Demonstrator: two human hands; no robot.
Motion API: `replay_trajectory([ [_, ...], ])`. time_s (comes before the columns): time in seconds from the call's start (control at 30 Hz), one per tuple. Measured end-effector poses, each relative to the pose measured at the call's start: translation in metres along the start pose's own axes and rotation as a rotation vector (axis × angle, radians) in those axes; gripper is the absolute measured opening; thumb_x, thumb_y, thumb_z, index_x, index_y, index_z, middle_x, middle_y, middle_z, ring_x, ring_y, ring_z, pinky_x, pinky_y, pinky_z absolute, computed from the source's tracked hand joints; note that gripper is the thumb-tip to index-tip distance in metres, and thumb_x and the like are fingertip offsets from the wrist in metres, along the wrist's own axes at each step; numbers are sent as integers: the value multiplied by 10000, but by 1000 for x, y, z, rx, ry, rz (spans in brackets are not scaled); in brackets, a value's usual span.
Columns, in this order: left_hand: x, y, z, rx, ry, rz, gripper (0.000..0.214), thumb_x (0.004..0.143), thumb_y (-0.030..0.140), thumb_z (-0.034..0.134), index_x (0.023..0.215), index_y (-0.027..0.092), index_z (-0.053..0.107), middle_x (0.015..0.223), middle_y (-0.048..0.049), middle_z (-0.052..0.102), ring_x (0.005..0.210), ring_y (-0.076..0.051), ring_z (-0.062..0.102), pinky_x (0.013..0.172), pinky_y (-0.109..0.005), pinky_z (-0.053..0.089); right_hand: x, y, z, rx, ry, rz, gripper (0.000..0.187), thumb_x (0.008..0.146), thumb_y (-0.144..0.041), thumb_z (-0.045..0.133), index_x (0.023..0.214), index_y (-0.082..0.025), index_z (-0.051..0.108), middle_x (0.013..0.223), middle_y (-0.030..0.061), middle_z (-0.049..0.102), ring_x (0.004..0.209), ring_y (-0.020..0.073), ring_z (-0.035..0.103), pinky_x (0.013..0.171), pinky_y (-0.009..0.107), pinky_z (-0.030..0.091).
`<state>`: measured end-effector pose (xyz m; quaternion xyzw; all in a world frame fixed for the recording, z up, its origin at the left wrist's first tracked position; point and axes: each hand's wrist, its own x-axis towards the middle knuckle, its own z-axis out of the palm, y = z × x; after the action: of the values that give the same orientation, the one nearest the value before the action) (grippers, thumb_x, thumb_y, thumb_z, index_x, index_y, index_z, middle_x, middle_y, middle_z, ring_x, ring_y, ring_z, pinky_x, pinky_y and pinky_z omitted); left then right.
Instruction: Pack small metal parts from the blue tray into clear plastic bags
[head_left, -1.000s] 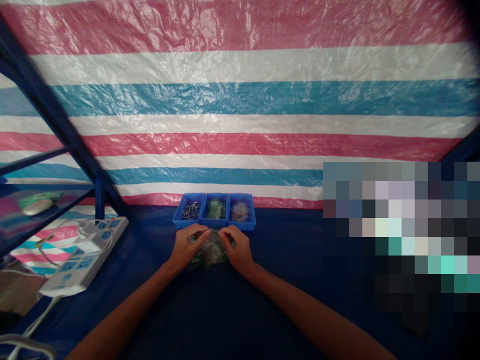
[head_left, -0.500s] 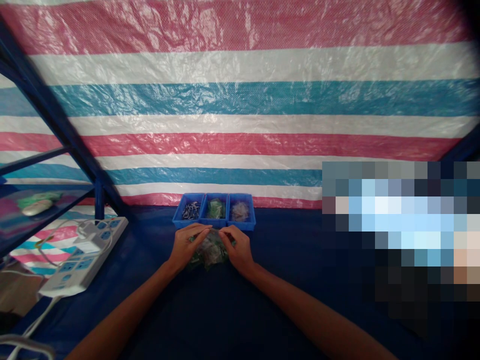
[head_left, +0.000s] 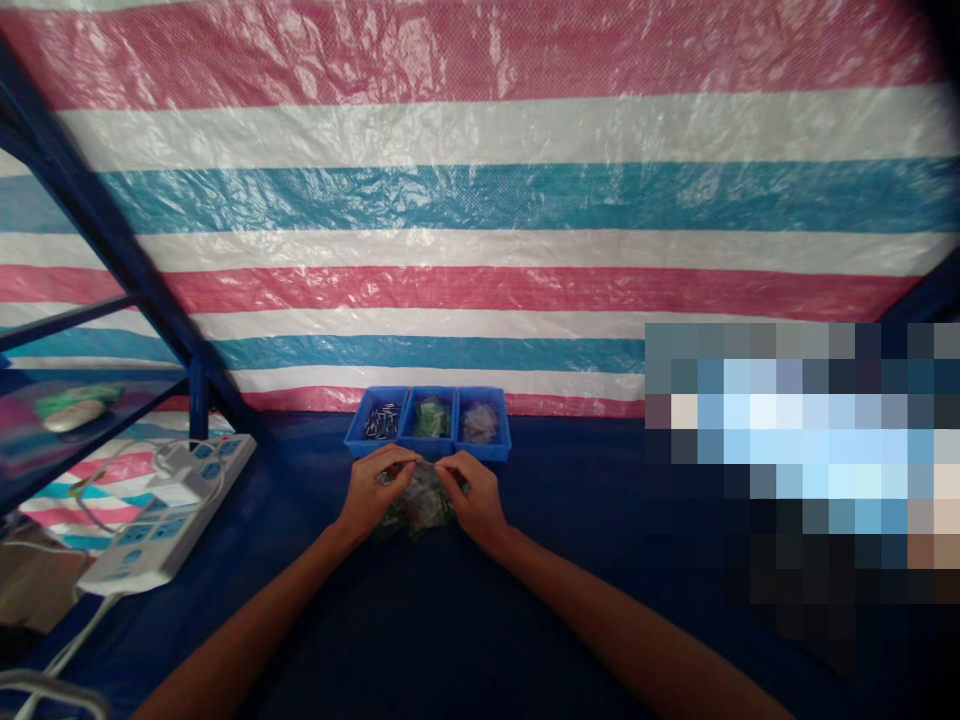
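My left hand (head_left: 379, 485) and my right hand (head_left: 471, 495) meet over a small heap of clear and green plastic packets (head_left: 424, 510) on the dark blue tabletop. Thumb and forefinger of each hand are pinched together on the top edge of what looks like a small clear plastic bag (head_left: 426, 464), stretched between the fingertips. What the bag holds is too small to make out. Just beyond my fingers stand three joined blue bins (head_left: 428, 447). Thin metal pins (head_left: 381, 422) lie in the left one, green packets (head_left: 430, 417) in the middle and clear packets (head_left: 480, 422) in the right.
A white power strip (head_left: 169, 520) with plugs and cables lies on the left side of the table (head_left: 300, 640). Blue metal frame bars (head_left: 161, 330) rise at the left. Striped plastic sheeting (head_left: 465, 200) hangs behind the bins. Pixel blocks cover an area at the right.
The fingertips of both hands have shifted very slightly left along the bag. Bins, heap and power strip stay where they were.
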<state>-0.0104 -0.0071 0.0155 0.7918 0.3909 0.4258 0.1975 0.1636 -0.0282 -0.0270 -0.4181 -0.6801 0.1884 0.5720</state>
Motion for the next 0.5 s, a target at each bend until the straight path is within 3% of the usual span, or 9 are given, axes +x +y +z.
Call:
replay_trajectory([
  [0.5, 0, 2, 0, 3, -4, 7, 193, 848, 299, 517, 785, 162, 638, 789, -51, 640, 742, -160, 592, 661, -244, 464, -1, -3, -2, 2, -29, -30, 213, 905, -273, 456, 824, -182, 631, 756, 38, 612, 681, 147, 554, 654, 259, 433],
])
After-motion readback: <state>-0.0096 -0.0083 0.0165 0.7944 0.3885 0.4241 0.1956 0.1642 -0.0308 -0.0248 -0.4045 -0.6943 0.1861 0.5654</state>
